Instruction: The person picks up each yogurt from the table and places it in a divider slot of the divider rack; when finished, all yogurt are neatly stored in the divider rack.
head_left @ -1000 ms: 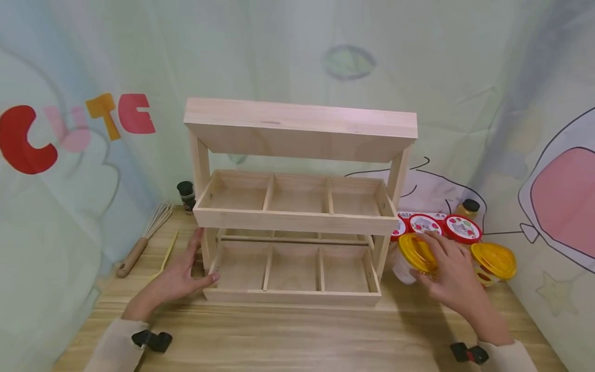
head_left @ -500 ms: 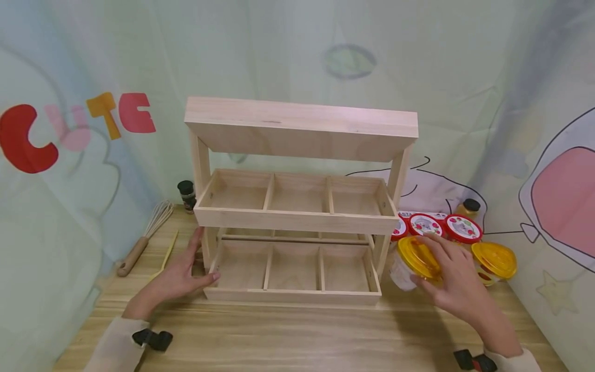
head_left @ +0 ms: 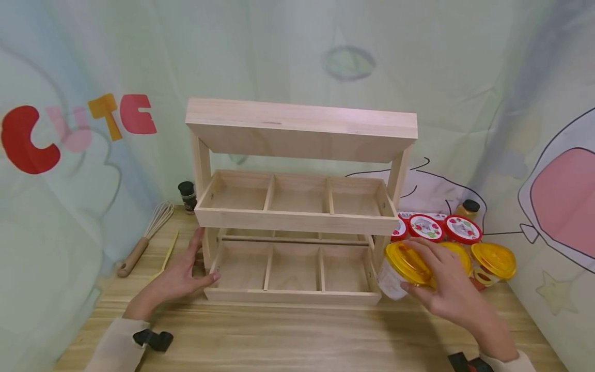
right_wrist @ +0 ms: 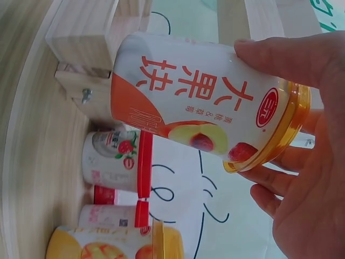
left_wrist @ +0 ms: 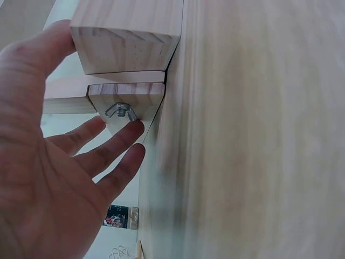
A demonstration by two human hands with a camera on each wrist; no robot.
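Note:
A two-tier wooden rack (head_left: 297, 222) with divided trays stands in the middle of the head view. My left hand (head_left: 178, 279) is at its left end, thumb against the lower tray's front corner. In the left wrist view its relaxed fingers lie by a wing nut (left_wrist: 122, 110). My right hand (head_left: 453, 294) grips a white yogurt cup (right_wrist: 183, 102) with peach pictures by its yellow lid (head_left: 409, 262). The tilted cup is off the table, close to the lower tray's right end. A second yellow-lidded cup (head_left: 457, 254) is partly hidden behind that hand.
Another yellow-lidded cup (head_left: 494, 263) stands at far right, with red-lidded cups (head_left: 425, 227) and a black-capped jar (head_left: 468, 208) behind. On the left are a whisk (head_left: 146, 237), a yellow utensil (head_left: 168, 253) and a small black-capped bottle (head_left: 187, 196).
My right hand has lifted the yogurt cup and moved it left toward the rack, uncovering a second yellow-lidded cup behind. The left hand stays in place.

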